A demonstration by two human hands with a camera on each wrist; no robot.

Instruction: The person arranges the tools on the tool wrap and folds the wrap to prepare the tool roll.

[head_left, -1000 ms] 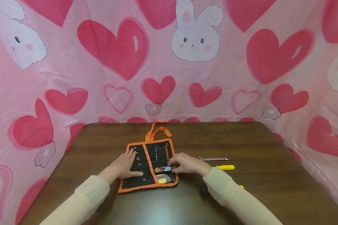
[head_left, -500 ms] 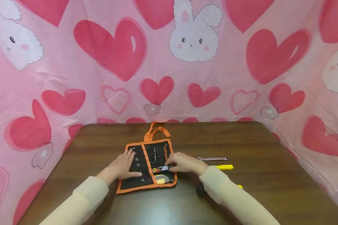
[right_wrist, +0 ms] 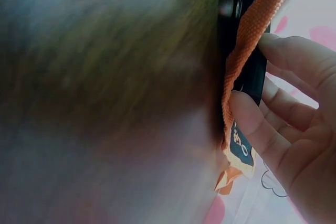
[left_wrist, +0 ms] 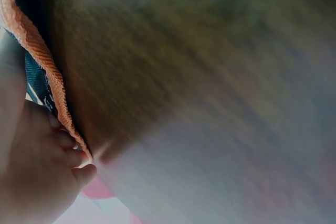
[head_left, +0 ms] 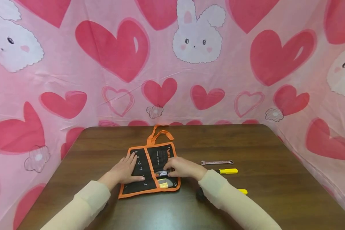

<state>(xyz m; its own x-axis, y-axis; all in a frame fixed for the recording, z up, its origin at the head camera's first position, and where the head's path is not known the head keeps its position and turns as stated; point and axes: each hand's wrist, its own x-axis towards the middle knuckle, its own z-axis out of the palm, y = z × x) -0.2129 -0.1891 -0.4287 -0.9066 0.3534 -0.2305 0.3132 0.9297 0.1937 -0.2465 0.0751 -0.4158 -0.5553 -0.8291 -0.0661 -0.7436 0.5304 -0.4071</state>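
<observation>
A black tool roll pouch [head_left: 158, 156] with orange trim and printed numbers lies unrolled on the table. My left hand [head_left: 123, 171] rests spread on its left part, the fingers fairly straight. With thumb and fingers, my right hand [head_left: 182, 167] pinches a small flat black case [head_left: 162, 173] with a printed label. The case's left end meets the orange pocket edge in the middle of the pouch. Close up in the right wrist view, the black case [right_wrist: 255, 77] sits between thumb and fingertips. Below it a grey and yellow utility knife [head_left: 166, 183] is partly tucked in a pocket.
Orange tie straps [head_left: 161, 133] stick out behind the pouch. To the right lie a combination wrench [head_left: 217, 162], a tool with a yellow handle [head_left: 228, 171], and another yellow handle [head_left: 242, 191] partly behind my right sleeve. A black object [head_left: 200, 194] shows beside that sleeve.
My right hand has shifted left with the black case, and less of its label shows beside the orange pocket edge. My left hand has stayed on the pouch.
</observation>
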